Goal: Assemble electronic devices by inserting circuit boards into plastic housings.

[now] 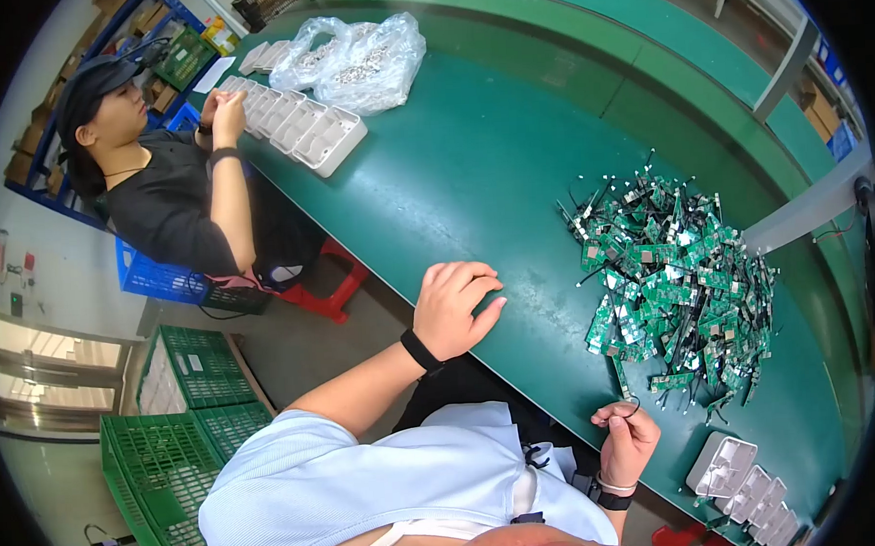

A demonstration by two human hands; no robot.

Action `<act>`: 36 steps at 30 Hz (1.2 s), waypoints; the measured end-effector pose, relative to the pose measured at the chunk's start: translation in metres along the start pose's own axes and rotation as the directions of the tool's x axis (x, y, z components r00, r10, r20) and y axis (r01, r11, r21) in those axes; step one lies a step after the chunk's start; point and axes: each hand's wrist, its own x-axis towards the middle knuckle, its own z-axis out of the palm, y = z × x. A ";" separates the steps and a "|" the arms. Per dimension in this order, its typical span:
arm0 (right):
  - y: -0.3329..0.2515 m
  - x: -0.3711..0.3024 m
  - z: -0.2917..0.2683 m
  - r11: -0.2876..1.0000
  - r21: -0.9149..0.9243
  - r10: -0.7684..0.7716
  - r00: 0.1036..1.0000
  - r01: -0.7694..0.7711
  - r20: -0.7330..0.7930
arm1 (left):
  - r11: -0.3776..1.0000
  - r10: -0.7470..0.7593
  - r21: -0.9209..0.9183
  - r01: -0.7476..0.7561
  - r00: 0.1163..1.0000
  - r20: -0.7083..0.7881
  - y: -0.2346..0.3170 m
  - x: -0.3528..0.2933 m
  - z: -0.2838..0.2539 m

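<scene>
Boards with black leads lie heaped on the bench, and just beside the heap's near edge the person's right hand pinches what looks like a thin wire between thumb and fingers. The left hand lies palm down over the bench's near edge, its fingers loosely bent, gripping nothing visible. White casings stand in a row near a clear bag and a co-worker.
</scene>
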 end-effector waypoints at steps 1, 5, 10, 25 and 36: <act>0.000 0.000 0.000 1.000 0.007 0.002 1.000 -0.002 0.000 | 1.000 0.001 0.000 -0.001 1.000 0.003 0.000 0.000 0.000; -0.001 -0.001 0.001 1.000 0.029 0.010 1.000 -0.010 -0.009 | 1.000 0.004 -0.001 -0.004 1.000 -0.004 0.000 -0.001 0.001; -0.001 0.001 0.000 0.998 0.053 0.018 1.000 -0.017 -0.024 | 1.000 0.005 -0.006 -0.005 1.000 -0.008 0.000 0.000 0.001; -0.001 0.002 0.004 1.000 0.012 -0.002 1.000 0.003 -0.022 | 1.000 0.014 -0.006 -0.014 1.000 -0.011 -0.002 0.000 -0.002; -0.004 0.005 0.007 0.997 0.058 0.053 0.999 -0.052 -0.010 | 0.998 0.023 0.052 -0.022 1.000 -0.002 0.005 0.002 -0.008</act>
